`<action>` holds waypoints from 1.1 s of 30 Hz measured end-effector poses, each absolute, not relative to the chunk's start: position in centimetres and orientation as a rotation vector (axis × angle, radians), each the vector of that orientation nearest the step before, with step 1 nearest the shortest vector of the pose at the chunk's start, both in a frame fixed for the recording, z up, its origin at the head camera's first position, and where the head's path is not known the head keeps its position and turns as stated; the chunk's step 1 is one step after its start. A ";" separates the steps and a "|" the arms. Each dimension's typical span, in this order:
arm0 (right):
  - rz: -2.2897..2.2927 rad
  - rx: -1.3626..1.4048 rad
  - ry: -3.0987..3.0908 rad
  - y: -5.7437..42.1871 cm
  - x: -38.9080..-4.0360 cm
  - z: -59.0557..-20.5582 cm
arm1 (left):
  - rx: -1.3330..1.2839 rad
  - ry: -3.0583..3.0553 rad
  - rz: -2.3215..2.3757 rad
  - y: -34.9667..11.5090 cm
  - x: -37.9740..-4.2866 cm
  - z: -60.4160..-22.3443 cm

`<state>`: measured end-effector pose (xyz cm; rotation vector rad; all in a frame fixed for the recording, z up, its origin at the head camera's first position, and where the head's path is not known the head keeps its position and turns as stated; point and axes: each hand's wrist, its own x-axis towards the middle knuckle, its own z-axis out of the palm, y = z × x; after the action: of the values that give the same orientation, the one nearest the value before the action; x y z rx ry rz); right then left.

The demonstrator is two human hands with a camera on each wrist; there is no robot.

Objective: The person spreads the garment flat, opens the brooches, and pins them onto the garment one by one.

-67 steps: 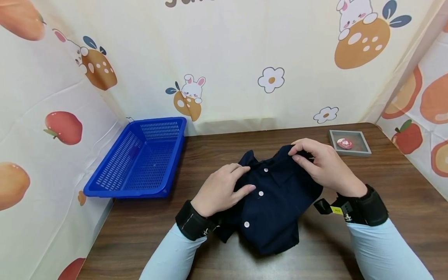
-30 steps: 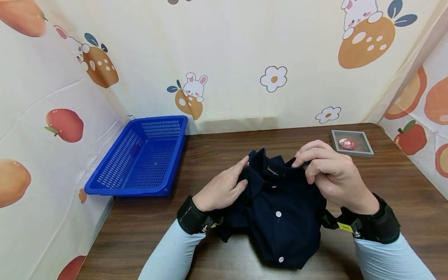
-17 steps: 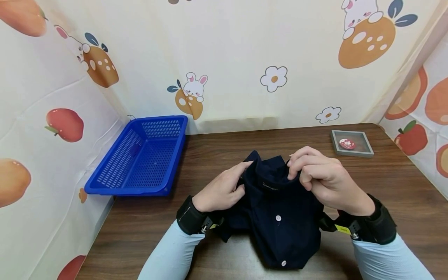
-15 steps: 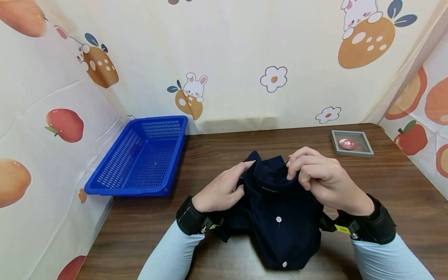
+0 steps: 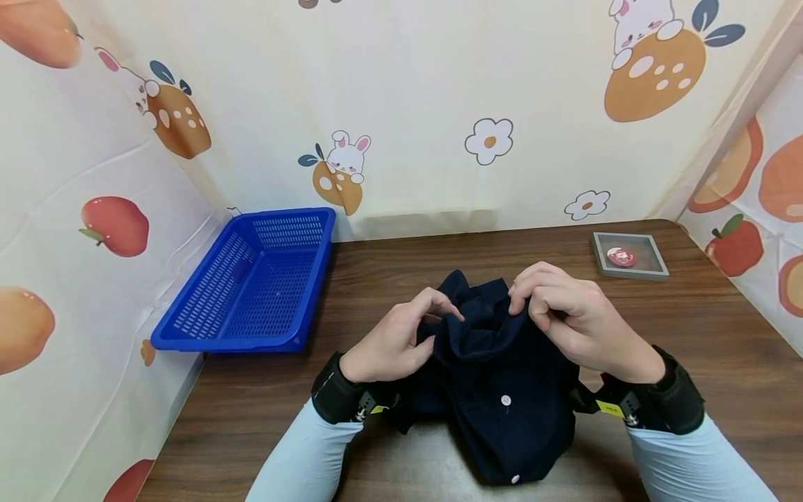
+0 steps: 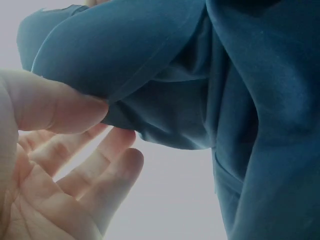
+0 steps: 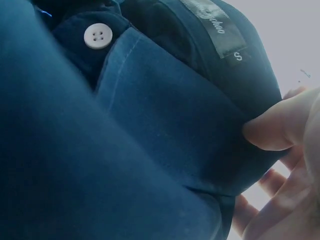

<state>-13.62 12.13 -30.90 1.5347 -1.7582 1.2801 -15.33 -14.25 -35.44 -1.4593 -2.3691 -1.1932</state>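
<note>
A navy button-up shirt (image 5: 530,411) lies bunched on the table below both hands, its collar standing up toward the back. My left hand (image 5: 394,343) pinches the collar's left side, index finger bent over the edge; in the left wrist view its thumb (image 6: 70,107) presses the cloth with fingertips behind it. On the collar's other side, my right hand (image 5: 577,317) pinches the edge between thumb and fingers. Up close in the right wrist view are a white button (image 7: 98,36), a neck label (image 7: 215,25) and the right thumb (image 7: 277,127) on the fabric.
A blue perforated basket (image 5: 325,265) stands at the table's back left. Toward the back right lies a shallow grey-framed tray (image 5: 655,258) holding a small red-and-white item (image 5: 620,257). Printed curtains (image 5: 414,139) close off the back and sides of the wooden table (image 5: 690,328).
The shirt's front has tilted down and the collar has come upright. Its inner lettering has dropped from the head view. The left index finger has bent over the collar; the right hand has shifted slightly left.
</note>
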 end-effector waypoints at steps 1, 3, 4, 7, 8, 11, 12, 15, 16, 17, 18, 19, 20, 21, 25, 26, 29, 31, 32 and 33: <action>1.279 1.531 -1.764 12.1 -13.6 -30.9 | -1.462 -2.372 -1.196 -14.3 -15.3 -35.4; 1.276 1.526 -1.773 12.2 -13.6 -30.9 | -1.473 -2.372 -1.189 -14.3 -15.4 -35.4; 1.275 1.524 -1.772 12.2 -13.6 -30.9 | -1.480 -2.371 -1.180 -14.4 -15.4 -35.4; 1.283 1.511 -1.768 12.2 -13.6 -30.7 | -1.505 -2.349 -1.160 -14.6 -15.7 -35.8; 1.288 1.504 -1.765 12.2 -13.6 -30.7 | -1.504 -2.342 -1.156 -14.7 -15.6 -35.7; 1.309 1.459 -1.763 12.5 -13.8 -30.8 | -1.481 -2.322 -1.142 -14.9 -15.5 -35.5; 1.316 1.435 -1.770 12.7 -13.9 -30.9 | -1.476 -2.307 -1.150 -15.0 -15.5 -35.4; 1.342 1.335 -1.817 13.4 -14.4 -31.5 | -1.477 -2.258 -1.207 -15.2 -15.5 -35.2; 1.359 1.297 -1.839 13.7 -14.5 -31.7 | -1.479 -2.246 -1.239 -15.2 -15.5 -35.0; 1.372 1.258 -1.865 13.9 -14.7 -31.9 | -1.479 -2.233 -1.271 -15.3 -15.5 -34.9; 1.395 1.227 -1.884 14.2 -14.9 -32.1 | -1.475 -2.223 -1.305 -15.4 -15.5 -34.9; 1.423 1.198 -1.900 14.4 -15.0 -32.2 | -1.465 -2.217 -1.339 -15.4 -15.4 -34.8; 1.447 1.169 -1.915 14.5 -15.1 -32.4 | -1.450 -2.212 -1.367 -15.5 -15.4 -34.7; 1.461 1.142 -1.933 14.7 -15.2 -32.5 | -1.427 -2.213 -1.392 -15.5 -15.3 -34.7; 1.433 1.043 -2.007 15.2 -15.5 -32.8 | -1.297 -2.205 -1.450 -15.4 -14.8 -34.0; 1.412 1.027 -2.028 15.3 -15.6 -32.9 | -1.260 -2.203 -1.452 -15.3 -14.5 -33.6; 1.379 0.994 -2.086 15.6 -15.9 -33.2 | -1.144 -2.209 -1.434 -15.0 -14.1 -33.1; 1.373 0.984 -2.121 15.8 -16.0 -33.4 | -1.080 -2.216 -1.398 -15.0 -14.2 -33.1; 1.371 0.977 -2.139 15.8 -16.1 -33.4 | -1.046 -2.223 -1.371 -15.0 -14.4 -33.4; 1.366 0.970 -2.154 15.9 -16.1 -33.4 | -1.017 -2.230 -1.344 -15.1 -14.6 -33.8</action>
<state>-16.13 15.87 -33.44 0.9704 -2.1544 1.3663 -14.65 -15.10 -33.80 -1.0168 -2.2298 -1.3443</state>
